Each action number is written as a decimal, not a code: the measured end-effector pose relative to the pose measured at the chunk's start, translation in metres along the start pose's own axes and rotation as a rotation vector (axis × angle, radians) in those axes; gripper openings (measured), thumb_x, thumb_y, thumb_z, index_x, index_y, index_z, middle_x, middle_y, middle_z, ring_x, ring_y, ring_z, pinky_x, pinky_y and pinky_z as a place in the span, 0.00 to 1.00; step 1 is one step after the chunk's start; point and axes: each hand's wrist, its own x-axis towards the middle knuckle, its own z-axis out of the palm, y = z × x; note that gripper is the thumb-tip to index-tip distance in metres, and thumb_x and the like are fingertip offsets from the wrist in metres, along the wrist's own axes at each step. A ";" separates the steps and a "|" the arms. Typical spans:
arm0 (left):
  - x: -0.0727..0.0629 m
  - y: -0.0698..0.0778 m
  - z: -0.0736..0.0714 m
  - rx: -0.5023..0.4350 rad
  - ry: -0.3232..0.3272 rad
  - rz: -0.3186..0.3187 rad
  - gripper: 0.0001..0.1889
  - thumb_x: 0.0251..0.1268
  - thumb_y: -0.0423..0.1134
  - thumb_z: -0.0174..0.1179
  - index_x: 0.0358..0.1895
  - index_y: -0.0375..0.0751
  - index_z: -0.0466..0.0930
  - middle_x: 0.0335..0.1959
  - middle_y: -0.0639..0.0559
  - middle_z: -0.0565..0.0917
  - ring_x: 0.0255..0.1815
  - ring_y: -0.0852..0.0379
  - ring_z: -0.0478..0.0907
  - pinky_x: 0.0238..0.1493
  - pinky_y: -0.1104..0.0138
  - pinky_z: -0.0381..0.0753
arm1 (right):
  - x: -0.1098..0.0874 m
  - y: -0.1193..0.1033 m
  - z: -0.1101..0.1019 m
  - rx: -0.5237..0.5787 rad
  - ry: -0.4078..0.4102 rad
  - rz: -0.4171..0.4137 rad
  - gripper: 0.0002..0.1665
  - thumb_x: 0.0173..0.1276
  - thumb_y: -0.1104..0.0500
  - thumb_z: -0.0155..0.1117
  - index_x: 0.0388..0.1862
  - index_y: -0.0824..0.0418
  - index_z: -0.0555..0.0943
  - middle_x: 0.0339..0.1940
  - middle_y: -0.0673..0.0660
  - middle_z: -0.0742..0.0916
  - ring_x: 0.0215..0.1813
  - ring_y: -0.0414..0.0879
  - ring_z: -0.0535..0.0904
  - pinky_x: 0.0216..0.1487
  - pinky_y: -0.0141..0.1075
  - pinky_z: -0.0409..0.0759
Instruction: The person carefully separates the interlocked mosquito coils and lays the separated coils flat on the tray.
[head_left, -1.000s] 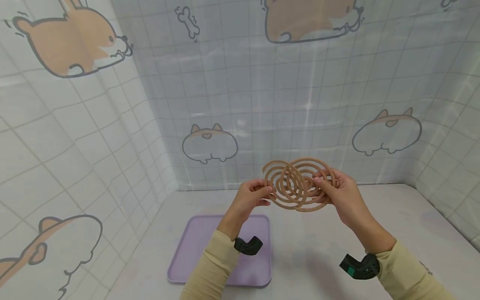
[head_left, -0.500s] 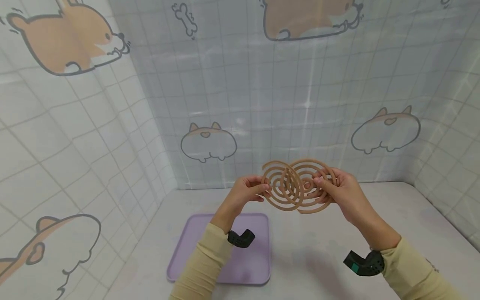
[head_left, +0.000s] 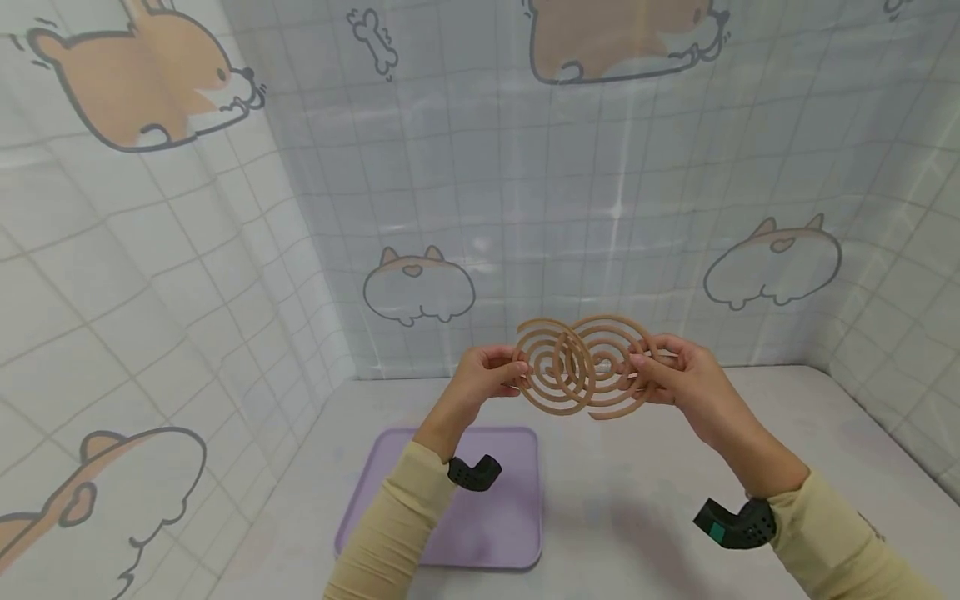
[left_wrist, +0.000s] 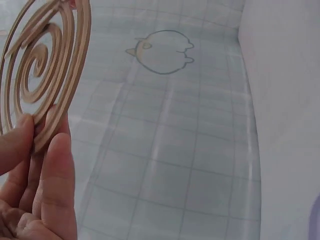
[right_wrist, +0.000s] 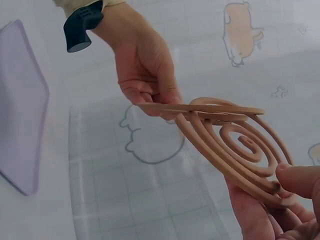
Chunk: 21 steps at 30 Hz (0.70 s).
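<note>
Two tan mosquito coils are held up in front of me, their rings threaded through each other where they overlap. My left hand (head_left: pixel 480 382) pinches the outer ring of the left coil (right_wrist: pixel 200 107) between thumb and fingers. On the other side, my right hand (head_left: pixel 693 377) grips the right coil (right_wrist: pixel 215 161) at its outer edge, the thumb lying across the rings. Seen from the right wrist, the coils stand at an angle to each other. From the left wrist, only part of the coils shows, above the left fingers (left_wrist: pixel 57 165).
A lilac tray (head_left: pixel 487 533) lies on the white table (head_left: pixel 600 500), below the left forearm. White grid-patterned curtains (head_left: pixel 480 183) with cartoon dogs surround the table at the back and sides. A black camera mount (head_left: pixel 738 525) sits on the right wrist, another (head_left: pixel 474 473) on the left.
My hands have drawn apart, the left hand moving left. The coils overlap less than before, and more of each spiral shows separately. Both stay in the fingers.
</note>
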 end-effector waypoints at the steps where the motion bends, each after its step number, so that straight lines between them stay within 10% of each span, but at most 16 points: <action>1: 0.000 -0.001 0.000 -0.016 0.016 -0.004 0.09 0.60 0.32 0.61 0.40 0.28 0.78 0.28 0.51 0.82 0.27 0.59 0.81 0.29 0.69 0.79 | 0.000 0.001 -0.001 0.029 -0.002 0.005 0.14 0.68 0.58 0.57 0.45 0.67 0.69 0.32 0.51 0.86 0.33 0.43 0.83 0.36 0.35 0.81; 8: -0.002 -0.004 0.003 -0.111 0.094 -0.007 0.08 0.59 0.29 0.60 0.40 0.28 0.77 0.27 0.51 0.81 0.24 0.60 0.80 0.27 0.71 0.79 | -0.002 0.005 -0.004 0.211 0.004 0.043 0.12 0.67 0.63 0.58 0.45 0.68 0.69 0.34 0.53 0.87 0.37 0.44 0.84 0.40 0.34 0.81; 21: -0.005 0.005 0.002 -0.042 0.129 0.015 0.07 0.57 0.29 0.62 0.37 0.29 0.79 0.25 0.51 0.82 0.24 0.59 0.81 0.27 0.70 0.80 | -0.003 0.003 -0.008 0.166 0.061 0.054 0.12 0.65 0.62 0.61 0.44 0.65 0.73 0.32 0.52 0.87 0.35 0.43 0.84 0.38 0.33 0.81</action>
